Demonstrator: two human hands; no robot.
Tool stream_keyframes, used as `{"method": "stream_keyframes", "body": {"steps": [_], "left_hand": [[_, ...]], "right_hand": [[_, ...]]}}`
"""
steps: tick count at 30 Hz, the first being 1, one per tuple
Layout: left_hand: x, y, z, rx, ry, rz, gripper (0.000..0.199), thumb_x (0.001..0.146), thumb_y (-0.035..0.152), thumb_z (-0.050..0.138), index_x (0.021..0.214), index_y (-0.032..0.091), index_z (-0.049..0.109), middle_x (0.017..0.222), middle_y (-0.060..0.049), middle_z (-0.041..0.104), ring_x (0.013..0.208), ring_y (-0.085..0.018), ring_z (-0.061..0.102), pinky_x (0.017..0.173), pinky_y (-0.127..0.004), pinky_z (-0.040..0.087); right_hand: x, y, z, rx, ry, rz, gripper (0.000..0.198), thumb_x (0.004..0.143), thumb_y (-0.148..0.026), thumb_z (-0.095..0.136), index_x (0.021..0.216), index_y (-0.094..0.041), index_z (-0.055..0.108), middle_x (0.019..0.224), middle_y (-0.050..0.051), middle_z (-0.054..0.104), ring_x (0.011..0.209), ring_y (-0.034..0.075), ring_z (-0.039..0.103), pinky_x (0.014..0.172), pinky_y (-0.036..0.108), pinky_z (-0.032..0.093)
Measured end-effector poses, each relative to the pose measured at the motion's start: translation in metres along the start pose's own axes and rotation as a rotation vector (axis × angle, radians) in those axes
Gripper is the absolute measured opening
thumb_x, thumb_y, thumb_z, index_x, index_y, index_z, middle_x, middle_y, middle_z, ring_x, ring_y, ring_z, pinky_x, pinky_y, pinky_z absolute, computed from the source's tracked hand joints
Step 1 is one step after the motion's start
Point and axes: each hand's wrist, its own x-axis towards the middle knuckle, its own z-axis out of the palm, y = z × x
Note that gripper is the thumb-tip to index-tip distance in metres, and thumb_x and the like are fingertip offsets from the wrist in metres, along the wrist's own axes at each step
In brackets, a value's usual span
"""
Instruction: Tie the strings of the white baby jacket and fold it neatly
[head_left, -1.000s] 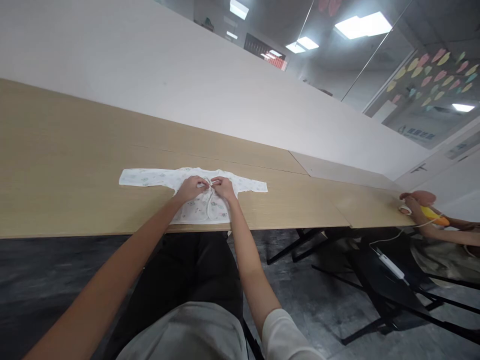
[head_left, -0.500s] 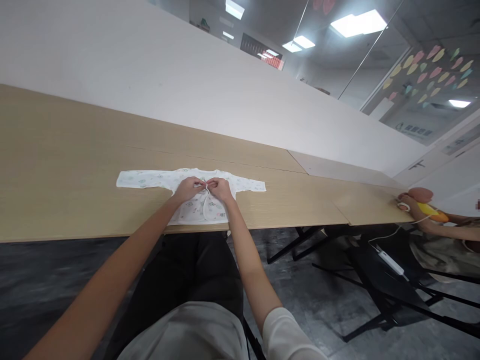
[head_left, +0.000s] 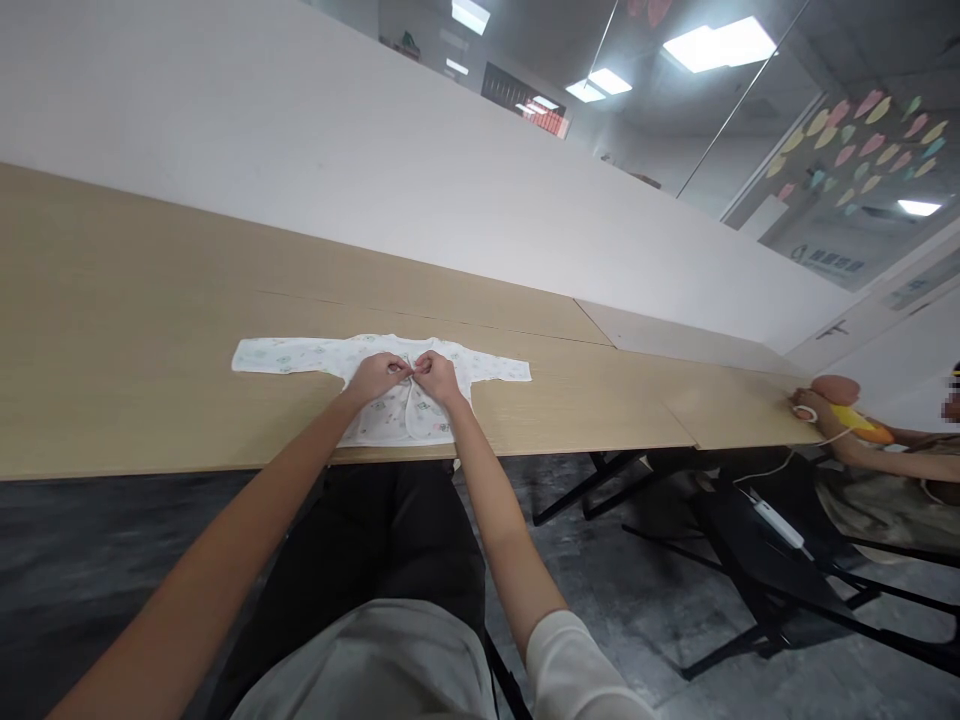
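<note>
A small white baby shirt with a scattered print lies face up on the wooden table, its sleeves spread to both sides and its hem by the table's front edge. Over its chest, my left hand pinches the shirt's front opening. Fingertip to fingertip with it, my right hand is closed in a pinch on the same front edge. Whatever tie or fastener lies between the fingers is too small to make out.
A white wall with glass above runs behind the table. At the far right a person's hands hold a doll with yellow on it at the table's end. Black folding chairs stand there, one bearing a white power strip.
Both hands stay at the shirt's front; the right fingers have shifted very slightly, closer to the left ones. The shirt lies as before.
</note>
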Motion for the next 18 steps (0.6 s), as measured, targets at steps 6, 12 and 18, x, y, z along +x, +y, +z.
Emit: {"method": "stream_keyframes", "body": {"steps": [6, 12, 18], "left_hand": [[0.002, 0.0, 0.003, 0.125, 0.011, 0.055, 0.03, 0.076, 0.04, 0.053, 0.079, 0.02, 0.076, 0.095, -0.01, 0.074, 0.094, -0.028, 0.065, 0.089, -0.038, 0.049], [0.0, -0.001, 0.006, 0.191, 0.052, 0.051, 0.03, 0.077, 0.034, 0.054, 0.094, 0.019, 0.073, 0.102, -0.011, 0.072, 0.101, -0.028, 0.063, 0.096, -0.04, 0.047], [-0.002, 0.004, 0.003, 0.174, 0.023, 0.108, 0.03, 0.077, 0.03, 0.05, 0.092, 0.022, 0.075, 0.105, -0.011, 0.072, 0.106, -0.029, 0.062, 0.098, -0.041, 0.045]], "right_hand": [[0.002, -0.002, -0.003, -0.009, 0.019, 0.079, 0.014, 0.065, -0.009, 0.064, 0.076, -0.018, 0.063, 0.074, -0.003, 0.065, 0.074, 0.013, 0.063, 0.077, 0.025, 0.051], [0.0, -0.002, -0.008, 0.006, -0.026, 0.142, 0.012, 0.071, -0.011, 0.064, 0.076, -0.018, 0.073, 0.073, 0.0, 0.072, 0.072, 0.015, 0.067, 0.074, 0.024, 0.053], [-0.001, -0.004, -0.011, -0.063, -0.064, 0.077, 0.022, 0.075, -0.006, 0.061, 0.076, -0.019, 0.078, 0.078, 0.002, 0.076, 0.078, 0.017, 0.07, 0.081, 0.026, 0.053]]}}
